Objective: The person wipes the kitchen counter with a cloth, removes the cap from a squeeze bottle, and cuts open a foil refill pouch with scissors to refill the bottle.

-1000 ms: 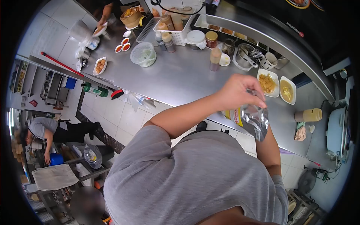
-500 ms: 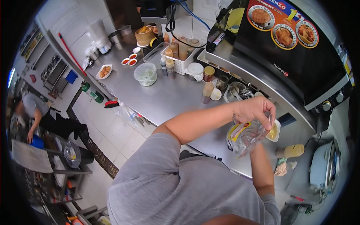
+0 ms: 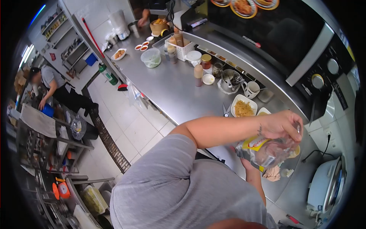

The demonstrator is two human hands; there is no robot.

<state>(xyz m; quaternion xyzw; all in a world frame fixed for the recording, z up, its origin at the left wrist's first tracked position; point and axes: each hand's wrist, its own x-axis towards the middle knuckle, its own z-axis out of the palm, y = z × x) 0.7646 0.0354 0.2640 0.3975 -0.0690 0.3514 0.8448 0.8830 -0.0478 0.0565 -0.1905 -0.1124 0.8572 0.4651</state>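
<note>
My left hand (image 3: 284,126) reaches across from the left, fingers closed on the upper right end of a clear plastic package (image 3: 274,152) with a yellow and red label. Whether it is a bottle or a bag, I cannot tell. Below it shows part of my right hand (image 3: 248,165); its fingers are hidden behind the package. Just beyond my left forearm lie a white dish of shredded yellowish food (image 3: 244,108), a second white dish (image 3: 264,111) partly covered by my hand, and scissors (image 3: 226,110). Crumpled pinkish material (image 3: 272,174) sits right of the package.
A microwave oven (image 3: 263,42) stands on a shelf at the back right. Along the steel counter (image 3: 164,95) are a mug (image 3: 251,90), a sauce bottle (image 3: 198,75), a plastic tub (image 3: 151,58) and a white basket (image 3: 183,52). A co-worker (image 3: 53,86) bends at the far left.
My view has shifted, showing more counter and the dish of shredded food. The package, still in my left hand, has turned and now shows a barcode. Another person's hand appears at the back.
</note>
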